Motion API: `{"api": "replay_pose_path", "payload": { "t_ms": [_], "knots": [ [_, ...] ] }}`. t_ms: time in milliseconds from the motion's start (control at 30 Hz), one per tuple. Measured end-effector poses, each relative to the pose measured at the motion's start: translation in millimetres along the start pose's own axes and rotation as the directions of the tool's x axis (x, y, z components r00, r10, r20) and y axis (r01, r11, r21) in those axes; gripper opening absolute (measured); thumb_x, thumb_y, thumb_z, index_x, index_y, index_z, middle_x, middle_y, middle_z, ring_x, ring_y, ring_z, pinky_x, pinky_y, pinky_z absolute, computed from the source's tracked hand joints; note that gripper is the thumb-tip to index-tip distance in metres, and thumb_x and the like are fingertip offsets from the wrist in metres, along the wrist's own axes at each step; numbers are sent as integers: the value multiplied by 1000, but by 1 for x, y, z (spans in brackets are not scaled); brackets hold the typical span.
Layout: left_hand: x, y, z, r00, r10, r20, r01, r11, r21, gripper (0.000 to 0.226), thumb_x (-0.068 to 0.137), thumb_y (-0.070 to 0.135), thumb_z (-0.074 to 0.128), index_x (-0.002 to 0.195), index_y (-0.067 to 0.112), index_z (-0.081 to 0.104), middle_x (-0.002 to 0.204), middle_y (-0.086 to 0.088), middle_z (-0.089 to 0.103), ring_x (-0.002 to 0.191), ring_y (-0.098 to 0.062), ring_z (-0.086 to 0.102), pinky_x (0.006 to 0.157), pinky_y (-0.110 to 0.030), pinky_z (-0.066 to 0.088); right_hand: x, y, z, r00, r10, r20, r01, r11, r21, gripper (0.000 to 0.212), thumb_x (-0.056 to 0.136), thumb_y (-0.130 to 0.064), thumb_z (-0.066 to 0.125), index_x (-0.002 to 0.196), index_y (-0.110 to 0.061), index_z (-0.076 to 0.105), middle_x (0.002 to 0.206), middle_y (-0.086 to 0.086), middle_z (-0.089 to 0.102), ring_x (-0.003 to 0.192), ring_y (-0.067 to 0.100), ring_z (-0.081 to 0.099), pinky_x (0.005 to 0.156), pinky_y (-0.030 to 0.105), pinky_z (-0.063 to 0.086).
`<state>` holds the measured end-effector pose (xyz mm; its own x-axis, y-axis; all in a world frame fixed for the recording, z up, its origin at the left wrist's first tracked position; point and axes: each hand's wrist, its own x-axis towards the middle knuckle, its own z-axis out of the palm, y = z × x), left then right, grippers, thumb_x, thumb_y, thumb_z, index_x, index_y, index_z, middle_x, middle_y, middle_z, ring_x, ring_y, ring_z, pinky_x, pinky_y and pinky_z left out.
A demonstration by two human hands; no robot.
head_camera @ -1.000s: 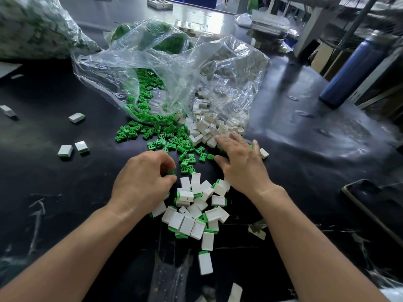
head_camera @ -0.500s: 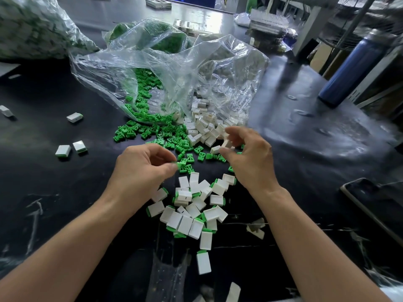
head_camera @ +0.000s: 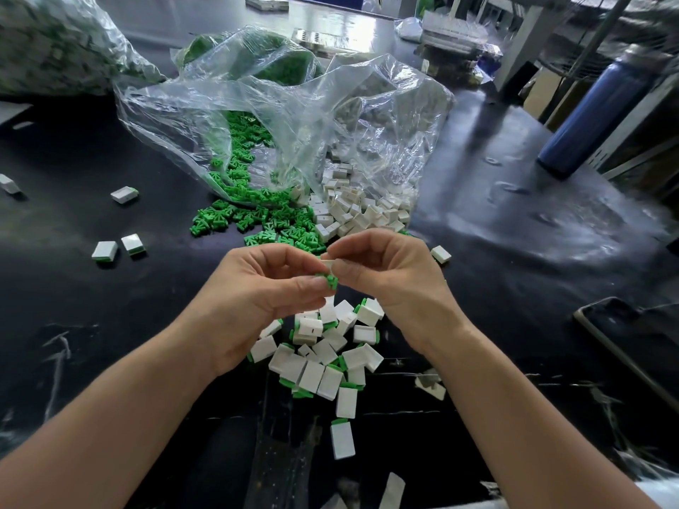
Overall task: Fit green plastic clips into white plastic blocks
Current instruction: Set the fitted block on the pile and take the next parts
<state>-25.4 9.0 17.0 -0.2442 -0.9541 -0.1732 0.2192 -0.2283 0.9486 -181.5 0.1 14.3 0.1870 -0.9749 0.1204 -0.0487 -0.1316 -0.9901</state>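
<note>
Pinching green clip (head_camera: 329, 280), left hand (head_camera: 257, 299); right hand (head_camera: 395, 273) white block (head_camera: 328, 265).

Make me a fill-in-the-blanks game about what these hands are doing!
The left hand pinches a ___ clip.
The right hand holds a ___ block.
The bottle on the right is ___.
Missing words: green, white, blue.
</note>
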Motion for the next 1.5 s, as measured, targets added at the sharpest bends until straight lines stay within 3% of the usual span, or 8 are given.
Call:
{"api": "replay_pose_path", "payload": {
  "t_ms": [167,567,733,900,1067,1167,1333,1500],
  "knots": [
    [2,-1,0,999,-7,-50,8,1000,8,16,53,8,67,69,6,70,67,-13,71,61,-18,69,55,-20,55,-2,-3,3,1000,-26,13,27,994,-104,17,84,-3,62,81,-19,68,76,-4,68,73,7,63,75,25,54],
    [4,-3,-3,996,-17,-92,16,1000,-11,13,48,11,70,61,9,71,64,-12,70,56,-15,67,50,-19,53,-7,-2,11,984,-169,-56,132,903,-410,30,71,-7,77,71,-33,61,79,-8,62,66,4,61,65,17,51],
    [4,-3,-3,994,9,-107,-14,999,-46,17,52,16,69,67,7,67,66,-13,70,56,-16,68,50,-19,54,-7,-6,8,997,-24,-70,7,974,-226,22,74,-4,74,72,-23,62,73,-2,68,68,12,65,69,33,56],
    [4,-3,-1,989,50,-137,-58,997,-49,19,50,12,70,63,7,57,60,-11,67,54,-15,67,48,-19,52,-5,-7,2,996,49,-74,-52,998,-30,25,77,5,67,70,-18,62,62,-6,64,60,10,61,63,25,56],
    [6,-9,1,983,51,-178,-68,994,-87,20,52,8,68,66,5,55,67,-15,64,55,-17,66,52,-18,53,-6,-1,7,998,21,-66,-32,983,-181,21,78,-1,69,74,-21,62,71,-1,66,68,15,63,70,31,56],
    [9,-10,-2,967,82,-241,-104,992,-77,25,56,7,69,76,8,56,69,-12,66,57,-18,68,52,-19,53,-4,-1,2,997,7,-80,-30,957,-287,23,80,-3,67,74,-24,63,71,-5,65,67,8,61,67,22,53],
    [11,-11,-7,969,83,-234,-104,991,-81,16,74,-4,63,85,8,59,65,-6,70,60,-17,69,51,-17,52,-10,-9,0,972,145,184,-48,892,-450,18,77,-8,72,72,-24,66,66,-12,62,59,-6,55,62,11,45],
    [11,-9,-7,970,95,-223,-112,991,-67,12,76,-4,62,79,7,60,60,-1,68,55,-14,68,49,-15,50,-18,-16,9,905,136,403,173,748,-641,7,73,-20,75,80,-20,71,68,-14,54,62,-8,49,59,8,37]
  ]
}}
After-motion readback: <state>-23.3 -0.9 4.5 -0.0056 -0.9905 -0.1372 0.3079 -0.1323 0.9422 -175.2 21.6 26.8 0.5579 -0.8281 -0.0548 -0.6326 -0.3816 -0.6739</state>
